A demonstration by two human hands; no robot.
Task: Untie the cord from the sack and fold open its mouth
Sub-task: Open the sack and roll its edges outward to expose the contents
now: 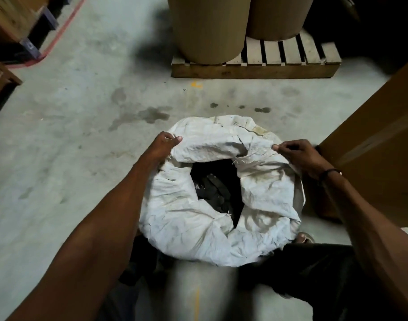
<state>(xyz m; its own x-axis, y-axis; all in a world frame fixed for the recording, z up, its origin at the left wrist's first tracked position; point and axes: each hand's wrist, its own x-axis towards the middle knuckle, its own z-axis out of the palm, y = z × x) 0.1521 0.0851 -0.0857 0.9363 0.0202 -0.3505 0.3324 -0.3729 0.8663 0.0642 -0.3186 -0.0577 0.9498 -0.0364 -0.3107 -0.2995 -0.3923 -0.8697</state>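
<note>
A white woven sack stands upright on the concrete floor right in front of me. Its mouth is open and its rim is rolled outward into a thick collar all round. Dark objects lie inside the opening. My left hand grips the rolled rim at the far left. My right hand pinches the rim at the far right, with a dark band on its wrist. I see no cord anywhere.
A wooden pallet carrying two large brown cardboard drums stands beyond the sack. A big cardboard box sits close on the right. Boxes on pallets stand at the far left, behind a red floor line.
</note>
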